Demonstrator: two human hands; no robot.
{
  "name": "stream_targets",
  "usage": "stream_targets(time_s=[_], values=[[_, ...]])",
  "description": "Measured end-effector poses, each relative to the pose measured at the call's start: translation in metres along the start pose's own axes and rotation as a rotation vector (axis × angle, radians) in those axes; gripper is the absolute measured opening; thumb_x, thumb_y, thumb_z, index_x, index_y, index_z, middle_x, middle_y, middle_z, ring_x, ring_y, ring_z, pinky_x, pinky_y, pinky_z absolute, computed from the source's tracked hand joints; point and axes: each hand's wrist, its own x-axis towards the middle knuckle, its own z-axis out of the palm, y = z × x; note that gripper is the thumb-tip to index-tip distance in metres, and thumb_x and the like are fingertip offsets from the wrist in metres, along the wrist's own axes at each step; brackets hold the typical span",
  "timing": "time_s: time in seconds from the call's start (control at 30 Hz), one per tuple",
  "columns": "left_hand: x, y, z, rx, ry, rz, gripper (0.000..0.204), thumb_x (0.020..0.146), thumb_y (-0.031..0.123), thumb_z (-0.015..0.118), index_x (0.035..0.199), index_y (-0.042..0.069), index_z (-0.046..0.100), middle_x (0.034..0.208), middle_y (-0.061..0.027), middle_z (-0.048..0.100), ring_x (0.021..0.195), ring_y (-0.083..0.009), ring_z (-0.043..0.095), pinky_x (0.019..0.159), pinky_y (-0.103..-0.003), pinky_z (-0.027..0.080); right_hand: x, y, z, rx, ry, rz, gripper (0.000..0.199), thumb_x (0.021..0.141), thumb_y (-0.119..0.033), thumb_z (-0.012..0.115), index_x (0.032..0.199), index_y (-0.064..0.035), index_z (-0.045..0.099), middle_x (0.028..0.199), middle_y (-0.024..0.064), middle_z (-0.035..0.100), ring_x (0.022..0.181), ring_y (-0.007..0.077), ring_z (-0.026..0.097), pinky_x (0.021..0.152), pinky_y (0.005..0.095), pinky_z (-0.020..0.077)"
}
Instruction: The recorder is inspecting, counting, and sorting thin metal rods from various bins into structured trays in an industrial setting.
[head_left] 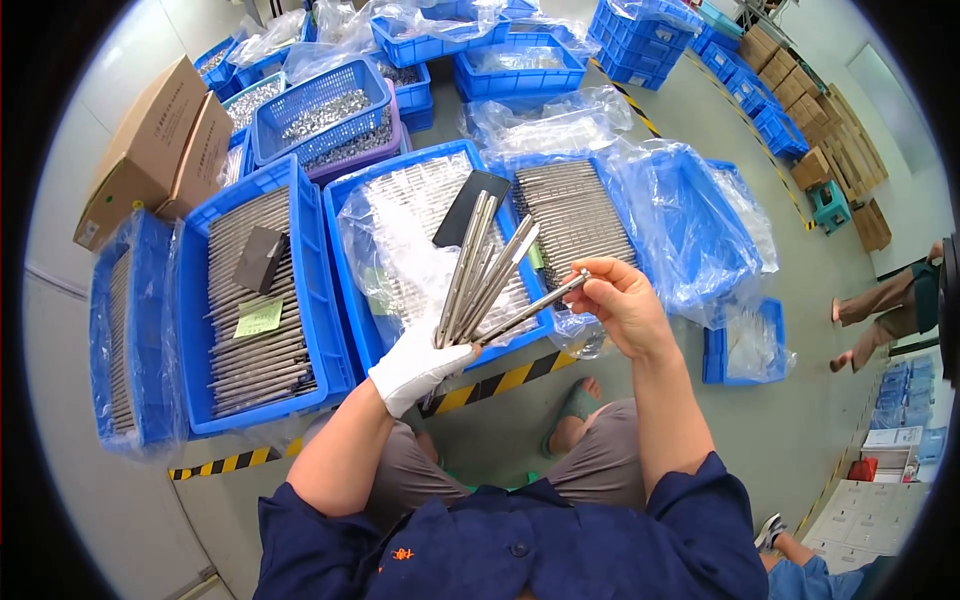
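Inspection of slender grey metal rods over the blue plastic crates.

I saw the white-gloved left hand [418, 365] clamped on a fanned bundle of slender grey metal rods [478, 265], while the bare right hand [622, 300] pinched the upper end of one single rod [530, 308] drawn from it. I judged the step to be checking and sorting rods one at a time; the next move called for a steady pinch and a clear crate slot. A pale green paper label [258, 317] lay on the rods in the left blue plastic crate [195, 330]; brown cardboard boxes [150, 150] stood at far left, and yellow-black hazard tape [500, 385] crossed the floor.
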Motion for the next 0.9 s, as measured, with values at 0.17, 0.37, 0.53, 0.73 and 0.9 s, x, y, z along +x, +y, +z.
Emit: stream_targets(time_s=[0.17, 0.37, 0.53, 0.73, 0.9], values=[[-0.002, 0.001, -0.001, 0.057, -0.007, -0.045, 0.027, 0.072, 0.013, 0.061, 0.094, -0.001, 0.054, 0.065, -0.0009, 0.049, 0.058, -0.0076, 0.043, 0.052, -0.022, 0.036, 0.003, 0.003, -0.012, -0.072, -0.081, 0.042, 0.019, 0.076, -0.004, 0.059, 0.094, -0.0017, 0.056, 0.081, 0.0054, 0.059, 0.071, 0.0113, 0.056, 0.065, 0.0231, 0.0472], [-0.001, -0.004, 0.001, 0.052, -0.012, -0.043, 0.022, 0.072, 0.012, 0.061, 0.09, 0.002, 0.053, 0.068, 0.0003, 0.049, 0.058, -0.0071, 0.043, 0.051, -0.021, 0.035, -0.001, 0.033, 0.024, -0.171, -0.012, 0.166, 0.02, 0.074, -0.006, 0.062, 0.093, -0.0027, 0.057, 0.077, 0.0027, 0.058, 0.069, 0.0099, 0.053, 0.065, 0.0221, 0.043], [0.002, -0.008, 0.004, -0.074, -0.026, -0.051, 0.021, 0.073, 0.016, 0.061, 0.089, 0.003, 0.054, 0.071, -0.0009, 0.051, 0.06, -0.0073, 0.045, 0.053, -0.021, 0.037, -0.007, 0.061, 0.051, -0.277, -0.062, 0.109, 0.022, 0.076, -0.008, 0.061, 0.096, -0.0008, 0.056, 0.086, 0.004, 0.06, 0.08, 0.0091, 0.055, 0.072, 0.0216, 0.0436], [0.003, -0.012, 0.005, -0.102, 0.088, -0.08, 0.02, 0.074, 0.019, 0.06, 0.087, 0.003, 0.056, 0.07, -0.0003, 0.052, 0.061, -0.0073, 0.046, 0.054, -0.022, 0.039, 0.002, 0.051, 0.033, -0.228, 0.054, 0.061, 0.022, 0.078, -0.011, 0.059, 0.097, -0.0006, 0.055, 0.079, 0.005, 0.059, 0.072, 0.0097, 0.054, 0.066, 0.0226, 0.044], [0.005, -0.016, 0.011, -0.15, 0.03, -0.05, 0.022, 0.075, 0.018, 0.06, 0.09, 0.002, 0.055, 0.074, -0.0027, 0.054, 0.061, -0.0084, 0.048, 0.055, -0.021, 0.039, -0.003, 0.069, 0.045, -0.236, -0.053, 0.144, 0.018, 0.079, -0.014, 0.058, 0.091, -0.0013, 0.056, 0.076, 0.0028, 0.057, 0.067, 0.0085, 0.052, 0.061, 0.0218, 0.0425]])
